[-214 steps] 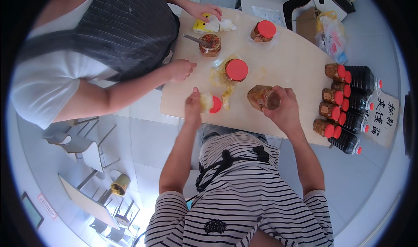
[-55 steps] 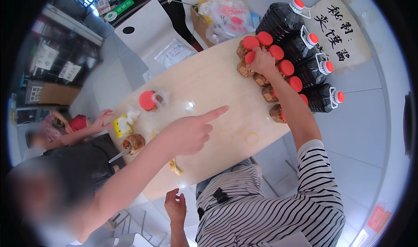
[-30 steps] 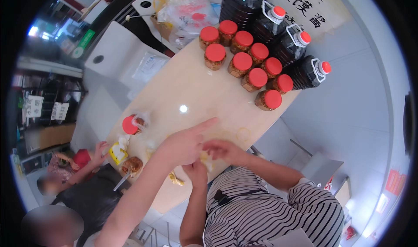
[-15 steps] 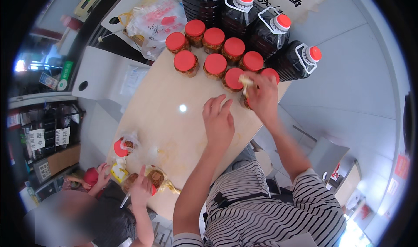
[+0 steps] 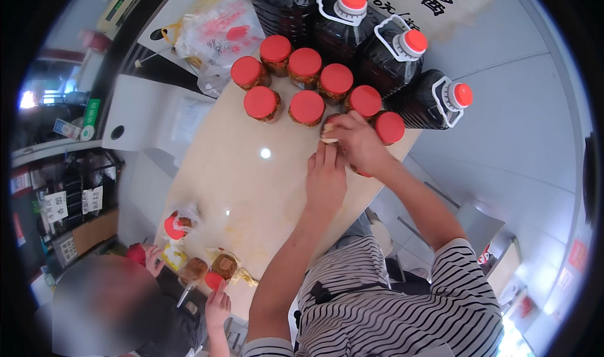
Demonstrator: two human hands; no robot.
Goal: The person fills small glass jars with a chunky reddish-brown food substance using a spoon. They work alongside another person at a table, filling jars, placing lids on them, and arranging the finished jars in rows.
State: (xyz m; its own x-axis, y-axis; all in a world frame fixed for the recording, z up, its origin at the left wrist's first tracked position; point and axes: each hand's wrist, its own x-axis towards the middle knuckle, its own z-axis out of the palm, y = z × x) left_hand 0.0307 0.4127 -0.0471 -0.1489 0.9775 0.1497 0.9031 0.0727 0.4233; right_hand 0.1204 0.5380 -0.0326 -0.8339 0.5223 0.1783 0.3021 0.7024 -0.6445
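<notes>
From afar, I see the right hand pinch a pale scrap at a half-hidden, red-lidded jar in the front row near dark jugs; the left hand reaches alongside, its grip I cannot tell.

The right hand covers much of a red-lidded jar and of a pale scrap, whose kind is unclear. Behind the wrist, another jar shows only a red sliver. The upper edge crops the leftmost dark bottle and the paper sign; the co-worker's head is blurred.
</notes>
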